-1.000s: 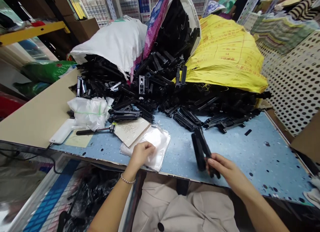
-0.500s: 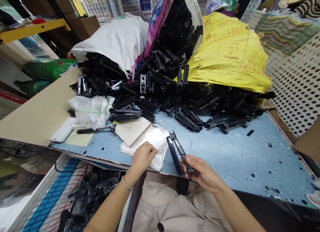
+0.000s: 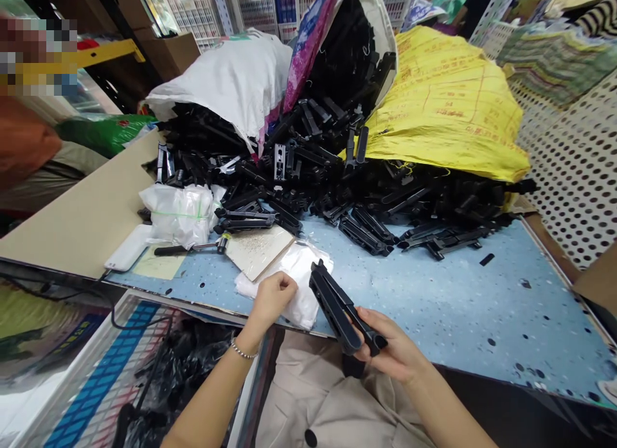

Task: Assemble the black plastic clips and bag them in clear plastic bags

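Observation:
My right hand (image 3: 385, 345) grips the lower end of a black hinged plastic bracket (image 3: 340, 306), whose long arms lie close together and point up and left over the table's front edge. My left hand (image 3: 274, 299) is closed, thumb against curled fingers, above a stack of clear plastic bags (image 3: 308, 284); whether anything small is pinched there is hidden. A pale square board (image 3: 258, 252) with tiny grains on it overlaps the bags. Left of the board lies a small hammer (image 3: 193, 248) with a black handle.
Similar black brackets (image 3: 366, 232) spill in a heap from a white sack (image 3: 226, 75), an upright open sack (image 3: 390, 49) and a yellow sack (image 3: 443, 107). Wrapped bags (image 3: 180, 213) and a white phone-like device (image 3: 128, 247) lie at left. Another person (image 3: 24, 139) is at far left.
My right hand has turned the bracket, and its two arms, spread apart before, now lie closer together. My left hand has shifted slightly left. Another person has appeared at far left.

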The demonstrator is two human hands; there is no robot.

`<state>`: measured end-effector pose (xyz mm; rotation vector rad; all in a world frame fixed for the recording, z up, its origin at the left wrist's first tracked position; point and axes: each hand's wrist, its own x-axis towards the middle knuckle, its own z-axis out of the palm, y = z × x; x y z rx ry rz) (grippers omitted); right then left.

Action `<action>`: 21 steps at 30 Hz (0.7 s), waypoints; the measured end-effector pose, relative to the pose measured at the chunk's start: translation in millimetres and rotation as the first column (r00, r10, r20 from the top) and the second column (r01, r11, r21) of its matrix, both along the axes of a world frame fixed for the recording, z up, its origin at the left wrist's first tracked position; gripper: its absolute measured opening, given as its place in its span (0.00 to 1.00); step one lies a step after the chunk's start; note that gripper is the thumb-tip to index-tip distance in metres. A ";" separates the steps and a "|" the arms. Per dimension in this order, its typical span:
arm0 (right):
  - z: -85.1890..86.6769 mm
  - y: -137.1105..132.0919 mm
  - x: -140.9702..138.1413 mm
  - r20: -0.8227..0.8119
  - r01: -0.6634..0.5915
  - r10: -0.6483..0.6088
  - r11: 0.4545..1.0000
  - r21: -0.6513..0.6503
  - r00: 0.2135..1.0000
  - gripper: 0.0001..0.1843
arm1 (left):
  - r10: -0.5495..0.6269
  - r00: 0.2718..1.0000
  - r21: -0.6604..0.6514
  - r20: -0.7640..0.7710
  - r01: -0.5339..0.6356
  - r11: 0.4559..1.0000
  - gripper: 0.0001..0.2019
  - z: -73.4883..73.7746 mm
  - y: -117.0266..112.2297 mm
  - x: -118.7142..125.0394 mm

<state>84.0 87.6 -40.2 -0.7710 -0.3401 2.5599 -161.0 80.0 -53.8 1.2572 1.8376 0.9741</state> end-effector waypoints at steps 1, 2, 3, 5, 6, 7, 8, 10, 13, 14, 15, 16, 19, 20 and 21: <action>-4.2 -0.8 -2.5 -0.013 -0.012 0.011 0.999 -0.047 1.000 0.12 | 0.003 1.000 0.020 -0.004 -0.003 1.000 0.07 -1.1 0.2 0.0; -9.4 -1.5 -5.1 -0.019 -0.030 0.028 0.994 -0.104 0.999 0.12 | 0.001 1.000 0.043 -0.010 -0.001 0.999 0.07 -1.5 0.2 -0.5; -15.2 -2.1 -7.6 -0.018 -0.044 0.041 0.986 -0.162 0.999 0.12 | -0.003 1.000 0.068 -0.019 0.004 0.998 0.06 -1.0 -0.3 -1.6; -26.7 -2.8 -11.6 0.003 -0.047 0.049 0.969 -0.243 0.999 0.12 | -0.014 0.998 0.121 -0.058 0.021 0.992 0.07 2.1 -2.4 -5.1; -31.5 -2.9 -12.7 0.014 -0.035 0.040 0.965 -0.259 0.999 0.12 | -0.018 0.997 0.145 -0.079 0.029 0.989 0.08 4.2 -3.8 -7.2; -35.3 -3.0 -13.3 0.022 -0.020 0.027 0.965 -0.261 0.999 0.13 | -0.026 0.993 0.168 -0.112 0.045 0.985 0.09 6.5 -5.2 -9.2; -37.8 -3.0 -13.5 0.024 -0.011 0.017 0.966 -0.259 1.000 0.13 | -0.043 0.986 0.189 -0.163 0.074 0.979 0.10 8.6 -6.5 -10.9; -39.6 -3.0 -13.6 0.023 -0.013 0.019 0.967 -0.254 1.000 0.12 | -0.084 0.950 0.217 -0.299 0.154 0.964 0.13 12.2 -8.0 -12.4; -36.8 -2.6 -15.6 -0.002 -0.032 0.032 0.962 -0.271 0.999 0.12 | -0.146 0.879 0.234 -0.453 0.275 0.932 0.18 17.2 -10.3 -8.1; -35.2 -2.3 -17.0 -0.016 -0.033 0.029 0.960 -0.279 0.999 0.13 | -0.164 0.874 0.240 -0.458 0.300 0.923 0.21 19.6 -12.2 -4.6; -33.5 -1.9 -18.7 -0.026 -0.027 0.020 0.958 -0.286 0.999 0.14 | -0.189 0.872 0.247 -0.452 0.326 0.913 0.23 22.6 -15.1 0.0; -31.6 -1.5 -20.5 -0.025 -0.015 0.008 0.958 -0.285 1.000 0.15 | -0.220 0.871 0.255 -0.439 0.356 0.899 0.24 26.3 -19.1 5.6; -24.0 -0.7 -26.4 0.072 0.049 -0.036 0.982 -0.185 0.997 0.16 | -0.349 0.859 0.292 -0.374 0.466 0.835 0.28 41.1 -35.2 26.9; -20.5 -0.8 -28.2 0.112 0.075 -0.061 0.989 -0.130 0.992 0.16 | -0.406 0.845 0.304 -0.347 0.511 0.804 0.29 46.6 -40.6 34.4; -16.6 -1.0 -29.7 0.143 0.106 -0.095 0.992 -0.071 0.985 0.16 | -0.462 0.826 0.311 -0.321 0.553 0.773 0.29 51.9 -45.3 41.4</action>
